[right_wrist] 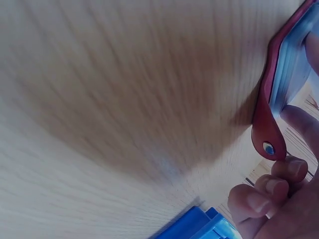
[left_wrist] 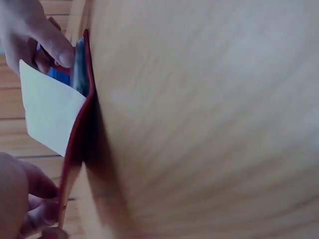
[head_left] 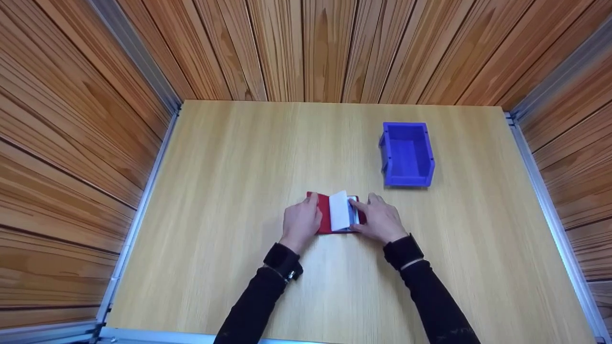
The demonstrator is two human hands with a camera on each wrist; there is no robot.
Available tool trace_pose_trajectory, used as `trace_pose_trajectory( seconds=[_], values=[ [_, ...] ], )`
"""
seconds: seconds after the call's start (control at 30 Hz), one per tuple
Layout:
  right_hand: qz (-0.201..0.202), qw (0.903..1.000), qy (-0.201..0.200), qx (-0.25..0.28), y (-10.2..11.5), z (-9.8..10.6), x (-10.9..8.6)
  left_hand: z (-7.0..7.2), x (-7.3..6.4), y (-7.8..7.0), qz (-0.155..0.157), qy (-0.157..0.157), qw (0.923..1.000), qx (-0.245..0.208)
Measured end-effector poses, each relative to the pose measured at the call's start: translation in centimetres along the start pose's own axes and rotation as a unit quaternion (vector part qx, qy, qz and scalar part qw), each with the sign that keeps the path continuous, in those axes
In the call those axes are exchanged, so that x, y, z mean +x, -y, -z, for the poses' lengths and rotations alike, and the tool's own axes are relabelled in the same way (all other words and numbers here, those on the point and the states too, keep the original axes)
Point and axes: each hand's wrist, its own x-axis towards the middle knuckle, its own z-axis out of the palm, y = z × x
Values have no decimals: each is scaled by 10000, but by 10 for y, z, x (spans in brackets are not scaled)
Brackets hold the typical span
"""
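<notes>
Wallet (head_left: pixel 324 221) lies spread open on the table (head_left: pixel 239 167) between both hands, nearer the person than the bin (head_left: pixel 408 181), its left cover (left_wrist: pixel 73 137) lifted. The left hand (head_left: pixel 301 220) pinches that cover's edge; the right hand (head_left: pixel 381 220) holds the leaves (right_wrist: pixel 285 72) between finger and thumb, other fingers curled by the strap (right_wrist: pixel 263 133). One white leaf (head_left: pixel 339 211) stands up, so leafing through seems the step in hand; next probably calls for parting another leaf, cover held steady.
</notes>
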Motion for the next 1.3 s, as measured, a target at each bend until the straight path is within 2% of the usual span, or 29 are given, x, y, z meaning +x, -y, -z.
trace_pose_trajectory(
  seconds=[0.1,0.17,0.23,0.37,0.53,0.67,0.8,1.03,1.13,1.3],
  values=[
    [10,10000,-35,41,-2,0,0,9,5,-17,-594,-188,9968,511],
    [36,9999,-65,87,-3,-1,-1,13,9,-30,-921,-183,9926,764],
    [79,9998,-129,126,-4,-2,-1,16,12,-42,-1107,-110,9897,896],
    [173,9993,-288,174,-5,-3,-1,13,17,-58,-1089,123,9877,1113],
    [249,9988,-369,185,-5,-4,0,3,20,-65,-982,164,9863,1317],
    [203,9991,-301,203,-5,-4,-1,1,19,-64,-923,72,9865,1351],
    [51,9997,-132,196,-6,-4,-1,5,18,-57,-788,120,9886,1279],
    [-97,9997,103,203,-3,-3,1,14,13,-31,-94,330,9982,498],
    [-150,9996,123,189,-4,-3,0,13,10,-22,33,299,9992,275],
    [-178,9994,181,224,-6,-3,-1,10,4,-10,181,227,9994,200]
  ],
)
